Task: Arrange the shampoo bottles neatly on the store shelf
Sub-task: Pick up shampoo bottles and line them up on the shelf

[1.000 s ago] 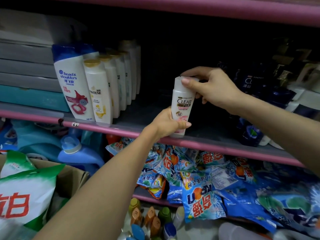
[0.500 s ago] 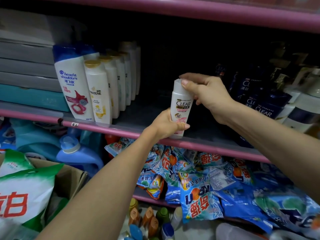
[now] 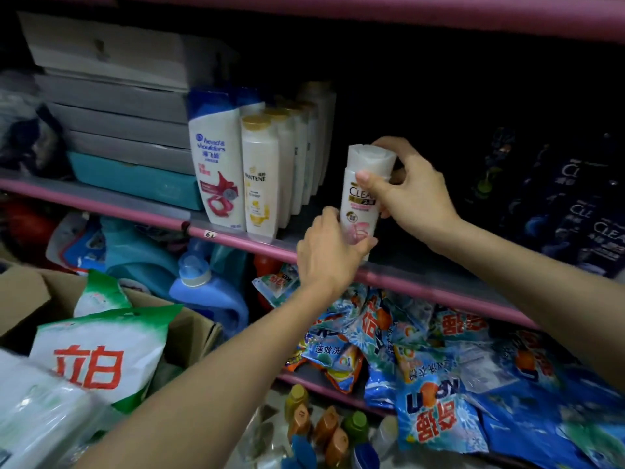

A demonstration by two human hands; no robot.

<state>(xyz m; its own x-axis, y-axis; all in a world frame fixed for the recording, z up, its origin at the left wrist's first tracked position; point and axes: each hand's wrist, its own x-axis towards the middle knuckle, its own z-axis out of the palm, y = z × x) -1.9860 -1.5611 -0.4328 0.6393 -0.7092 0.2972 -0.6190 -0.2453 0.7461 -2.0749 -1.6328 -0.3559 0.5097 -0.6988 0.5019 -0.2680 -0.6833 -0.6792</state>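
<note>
1. White Clear bottle gripped by both hands: left hand wrapped round its base, right hand pinching its upper body below the cap.
2. Standing upright at the pink shelf front edge.
3. Just left: Pantene bottles, Head & Shoulders bottle.

Smooth glossy plastic on the white Clear bottle; crinkly shiny film on the detergent sachets; matt brown cardboard box.
</note>
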